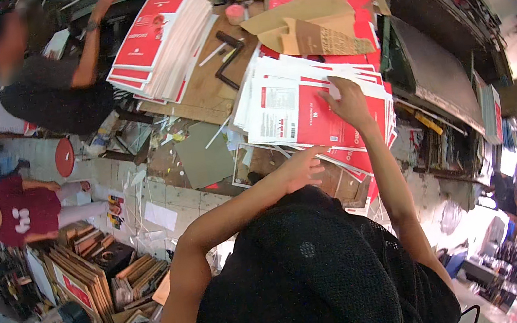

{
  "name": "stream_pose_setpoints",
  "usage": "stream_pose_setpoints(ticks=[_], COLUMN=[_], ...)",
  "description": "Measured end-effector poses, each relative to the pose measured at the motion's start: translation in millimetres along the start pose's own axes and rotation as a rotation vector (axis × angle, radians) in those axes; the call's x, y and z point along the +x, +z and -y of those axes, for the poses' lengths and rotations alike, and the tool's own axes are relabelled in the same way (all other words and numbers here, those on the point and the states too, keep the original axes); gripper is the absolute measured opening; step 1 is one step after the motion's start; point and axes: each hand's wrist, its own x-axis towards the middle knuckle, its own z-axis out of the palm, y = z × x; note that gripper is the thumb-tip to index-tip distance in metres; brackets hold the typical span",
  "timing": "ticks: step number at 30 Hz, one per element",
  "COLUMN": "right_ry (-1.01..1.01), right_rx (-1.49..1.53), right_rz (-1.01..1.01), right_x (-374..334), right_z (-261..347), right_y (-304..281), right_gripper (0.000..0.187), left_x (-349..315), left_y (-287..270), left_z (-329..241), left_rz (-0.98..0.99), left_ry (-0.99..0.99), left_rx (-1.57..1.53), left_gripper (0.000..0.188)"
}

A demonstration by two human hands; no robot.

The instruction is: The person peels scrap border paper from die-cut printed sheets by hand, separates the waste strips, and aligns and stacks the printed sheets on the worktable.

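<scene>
- Stacks of red-and-white printed sheets: two on the counter (pixel 209 92), one (pixel 158 37) far left, one (pixel 303 105) nearer.
- Left hand (pixel 302 167): loosely curled at the near stack's edge, grip unclear.
- Right hand (pixel 347 99): fingers spread flat on top sheet.

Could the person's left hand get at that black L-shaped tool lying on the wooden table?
Probably yes: the left hand rests at the near printed-sheet stack; nothing visibly blocks the black L-shaped tool beyond.

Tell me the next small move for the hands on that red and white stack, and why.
Probably peel the top sheet free. The right hand lies flat on the fanned stack of red and white printed sheets, and the left hand sits at its near edge, so neither hand has yet lifted a sheet.
</scene>
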Motion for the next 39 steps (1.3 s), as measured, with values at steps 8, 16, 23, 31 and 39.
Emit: stream_pose_setpoints(ticks=[8,16,23,31,39], right_ry=[0.119,0.177,0.261,0.321,-0.116], right_rx=[-0.016,-0.080,0.011,-0.002,-0.264], right_rz=[0.175,0.151,0.316,0.081,-0.303], right_x=[-4,-8,-17,6,21], right_z=[26,18,30,70,87], right_y=[-2,-3,-17,-100,-137], right_gripper=[0.065,0.070,0.075,0.055,0.044], left_x=[11,21,19,-7,-83], left_y=[-11,-8,-8,4,41], left_z=[19,25,26,1,-68], left_rz=[0.026,-0.139,-0.075,0.162,-0.291], left_ry=[0.134,0.143,0.078,0.105,1.209], left_rx=[-0.088,-0.220,-0.329,-0.169,0.766], left_gripper=[0.048,0.051,0.064,0.041,0.078])
